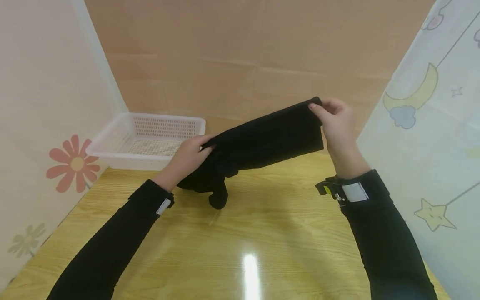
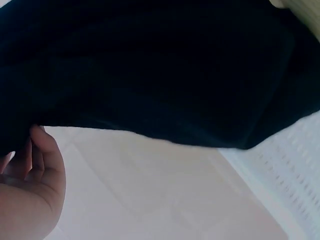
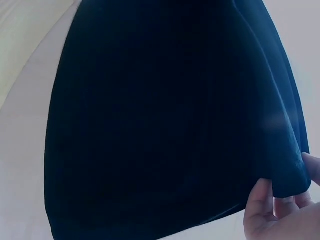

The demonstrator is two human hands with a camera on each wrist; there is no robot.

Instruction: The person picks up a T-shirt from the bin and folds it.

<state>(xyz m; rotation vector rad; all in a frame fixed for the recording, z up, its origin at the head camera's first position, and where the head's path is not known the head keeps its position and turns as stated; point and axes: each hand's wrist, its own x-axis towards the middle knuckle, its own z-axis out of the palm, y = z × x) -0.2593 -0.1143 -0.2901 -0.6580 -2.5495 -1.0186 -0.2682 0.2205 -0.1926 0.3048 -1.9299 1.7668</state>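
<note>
A black cloth garment (image 1: 270,135) is stretched between both hands above the wooden table. My left hand (image 1: 189,158) pinches its upper edge at the left, and a bunched part hangs below that hand down toward the tabletop. My right hand (image 1: 339,125) grips the upper right corner between thumb and fingers, a little higher than the left. In the right wrist view the fabric (image 3: 160,120) hangs as a broad panel with a fold by the fingers. Dark fabric (image 2: 150,75) fills the top of the left wrist view. The garment's exact kind is hidden by its folds.
A white plastic basket (image 1: 150,160) with perforated sides stands at the back left of the wooden table (image 1: 210,258), just behind the left hand. Brown paper (image 1: 255,50) covers the back, and patterned white panels (image 1: 442,150) rise at both sides.
</note>
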